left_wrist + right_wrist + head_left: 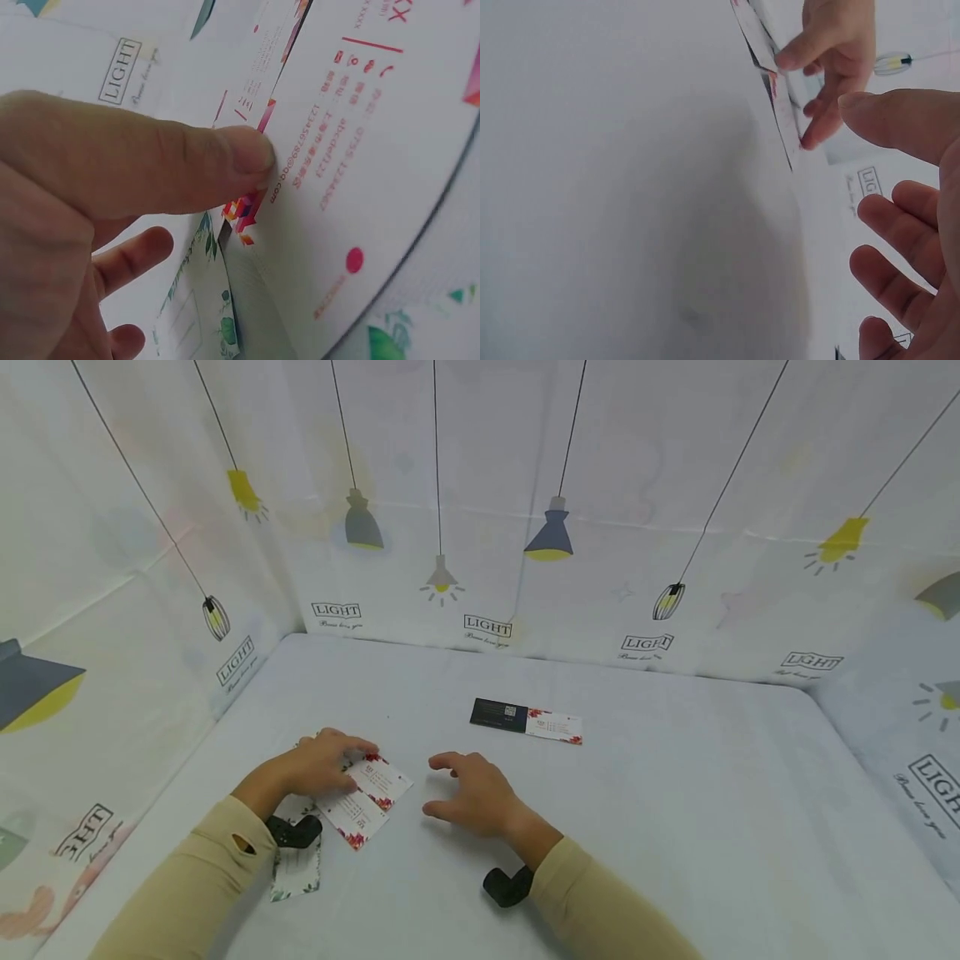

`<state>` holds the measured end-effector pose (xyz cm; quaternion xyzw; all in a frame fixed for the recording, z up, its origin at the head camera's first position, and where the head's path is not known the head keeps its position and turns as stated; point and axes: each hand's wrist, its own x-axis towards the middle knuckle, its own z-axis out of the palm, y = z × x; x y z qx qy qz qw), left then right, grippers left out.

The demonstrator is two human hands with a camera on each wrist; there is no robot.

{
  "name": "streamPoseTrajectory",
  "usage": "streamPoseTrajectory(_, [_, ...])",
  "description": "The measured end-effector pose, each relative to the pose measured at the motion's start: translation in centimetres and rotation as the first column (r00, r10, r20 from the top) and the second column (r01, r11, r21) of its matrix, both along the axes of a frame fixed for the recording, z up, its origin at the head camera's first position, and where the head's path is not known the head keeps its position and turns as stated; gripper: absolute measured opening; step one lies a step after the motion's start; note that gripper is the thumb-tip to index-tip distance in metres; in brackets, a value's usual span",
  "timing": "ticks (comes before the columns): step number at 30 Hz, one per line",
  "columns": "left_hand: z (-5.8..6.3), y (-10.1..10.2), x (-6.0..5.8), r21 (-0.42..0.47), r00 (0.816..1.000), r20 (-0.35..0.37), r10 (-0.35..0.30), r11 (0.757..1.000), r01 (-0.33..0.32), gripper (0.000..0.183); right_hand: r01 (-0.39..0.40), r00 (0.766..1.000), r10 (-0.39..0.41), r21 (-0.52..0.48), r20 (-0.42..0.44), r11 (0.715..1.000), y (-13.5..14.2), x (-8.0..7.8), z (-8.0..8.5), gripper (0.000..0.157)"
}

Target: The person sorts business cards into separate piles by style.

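My left hand [347, 762] lies at the near left of the white table and pinches a small fanned stack of white business cards [367, 793] with red flower corners. In the left wrist view its thumb [247, 157] presses on the edge of the top card [360, 150]. My right hand [450, 787] hovers just right of the stack with its fingers [900, 255] spread and relaxed, holding nothing. In the right wrist view the stack [776, 105] is seen edge-on under my left hand [832, 52].
A dark card [498, 713] and a white floral card [555, 727] lie end to end further back at the table's middle. A green-leaf card [297, 870] lies under my left wrist. Cloth walls printed with lamps enclose the table [675, 827] on three sides.
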<state>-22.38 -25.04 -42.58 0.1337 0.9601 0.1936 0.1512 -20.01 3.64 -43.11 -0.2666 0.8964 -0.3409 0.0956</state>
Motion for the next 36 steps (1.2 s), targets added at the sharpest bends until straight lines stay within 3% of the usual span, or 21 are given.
streamPoseTrajectory(10, [-0.4,0.3,-0.1,0.001,1.0,-0.03,0.008,1.0,-0.008,0.054,0.009,1.0,-0.009,0.045,-0.008,0.999,-1.2,0.3,-1.4,0.057])
streamPoseTrajectory(21, [-0.5,1.2,-0.3,0.023,0.996,-0.08,-0.026,0.999,0.028,0.052,0.036,0.995,-0.021,0.154,-0.094,0.987,-3.2,0.6,-2.0,0.055])
streamPoseTrajectory(26, [-0.6,1.2,-0.2,0.054,0.996,-0.083,-0.009,0.998,0.013,0.05,0.051,0.987,-0.022,0.184,-0.158,0.982,-4.3,0.6,-2.0,0.047])
streamPoseTrajectory(36, [-0.8,1.5,-0.1,0.08,0.996,-0.087,-0.027,0.996,0.034,0.047,0.052,0.996,-0.051,0.024,-0.073,0.998,-4.5,0.3,-2.1,0.034])
